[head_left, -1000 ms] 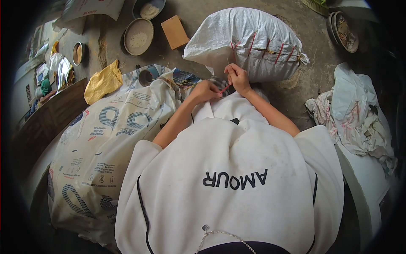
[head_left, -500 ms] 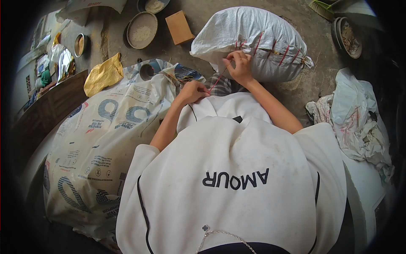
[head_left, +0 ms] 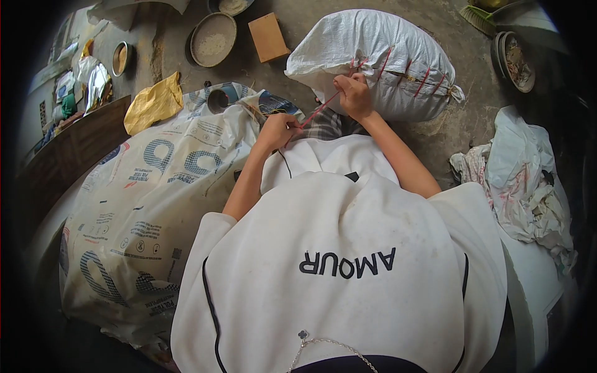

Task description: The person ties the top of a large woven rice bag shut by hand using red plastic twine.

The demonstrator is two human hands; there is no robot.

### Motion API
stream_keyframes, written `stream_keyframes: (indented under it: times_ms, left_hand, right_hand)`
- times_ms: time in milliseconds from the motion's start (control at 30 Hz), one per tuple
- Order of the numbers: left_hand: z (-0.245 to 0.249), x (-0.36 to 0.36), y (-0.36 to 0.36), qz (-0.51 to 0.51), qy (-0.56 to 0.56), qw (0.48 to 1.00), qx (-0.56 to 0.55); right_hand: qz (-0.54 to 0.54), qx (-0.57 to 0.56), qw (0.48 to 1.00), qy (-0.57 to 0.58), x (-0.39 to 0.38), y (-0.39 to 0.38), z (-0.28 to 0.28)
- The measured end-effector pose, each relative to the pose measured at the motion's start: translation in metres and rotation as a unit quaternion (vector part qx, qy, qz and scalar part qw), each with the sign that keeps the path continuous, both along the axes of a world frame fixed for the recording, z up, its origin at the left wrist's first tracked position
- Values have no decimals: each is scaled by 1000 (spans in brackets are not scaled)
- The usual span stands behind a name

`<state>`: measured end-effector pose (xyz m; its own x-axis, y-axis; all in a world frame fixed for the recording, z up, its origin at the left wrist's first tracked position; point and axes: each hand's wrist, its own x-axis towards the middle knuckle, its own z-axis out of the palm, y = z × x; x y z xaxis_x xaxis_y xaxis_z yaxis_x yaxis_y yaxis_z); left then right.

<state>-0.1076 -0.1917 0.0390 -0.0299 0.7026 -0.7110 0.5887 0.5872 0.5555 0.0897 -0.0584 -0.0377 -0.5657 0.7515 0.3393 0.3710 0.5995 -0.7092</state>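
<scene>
A stuffed white woven sack (head_left: 348, 37) lies before my knees, with red stitches across the seam on its near side. From that seam a red string (head_left: 320, 110) slants down to the left. My left hand (head_left: 278, 132) is closed, pinching the string above my lap. Against the sack's near side, my right hand (head_left: 354, 97) is closed where the string passes; its fingers grip the string close to the seam. Whether a needle is in either hand cannot be seen.
At my left bulges a large printed plastic sack (head_left: 205, 193) with a yellow cloth (head_left: 153, 102) on it. Further off are a round pan (head_left: 213, 40), a brick-like block (head_left: 268, 37) and stacked bowls (head_left: 516, 62). Crumpled plastic bags (head_left: 519, 168) lie at right.
My left hand has shifted slightly up and left, and the string between my hands is now tauter and plainer to see. My right hand has closed tighter by the seam.
</scene>
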Motion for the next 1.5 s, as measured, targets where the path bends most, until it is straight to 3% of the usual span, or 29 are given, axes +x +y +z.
stream_keyframes:
  times_ms: [100,167,200,300,367,400,467,500,567,700,733,800,867,933,967,1033,1167,1333,1500]
  left_hand:
    - [-4,-3,3,55,7,998,-11]
    - [-23,-7,3,33,57,993,95]
    - [-24,-7,7,34,58,993,94]
    - [-5,14,36,-28,151,975,162]
    - [27,32,61,-151,311,933,95]
    - [38,42,71,-149,314,933,91]
    - [51,61,84,-79,326,879,339]
    - [43,65,85,-83,329,880,334]
    - [13,62,102,-198,388,806,401]
    - [-12,37,135,-180,382,794,438]
    - [-14,34,135,-182,378,794,439]
    - [-17,26,132,-120,304,862,386]
    - [-33,13,133,-158,308,832,434]
    - [-41,4,139,-258,276,859,345]
    - [-45,2,142,-256,278,859,345]
    - [-40,4,150,-202,196,919,275]
    - [-34,0,153,-205,151,929,269]
    - [-27,12,142,-210,208,899,323]
    - [-29,19,139,-229,240,898,290]
  right_hand:
    - [-29,5,999,-46,1,-1,-6]
    - [-46,-21,998,-28,4,-4,-11]
    - [-64,-47,997,-11,4,-4,-12]
    - [-104,-57,991,58,5,5,-12]
    - [-103,-57,991,71,10,9,-13]
    - [-105,-60,989,82,12,9,-14]
    - [-100,-66,989,87,15,11,-12]
    - [-99,-70,989,87,17,10,-9]
    - [-93,-61,990,91,22,16,-7]
    - [-78,-46,991,94,35,25,-7]
    - [-81,-47,991,92,38,27,-7]
    - [-52,-27,994,90,40,30,-7]
    - [-16,-11,996,85,45,29,-12]
    - [23,6,997,79,52,30,-18]
    - [50,17,998,47,57,28,-20]
    - [79,27,996,14,61,31,-19]
    - [133,68,989,-18,65,38,-15]
    - [164,91,980,-64,72,48,-7]
    - [214,77,965,-134,78,61,3]
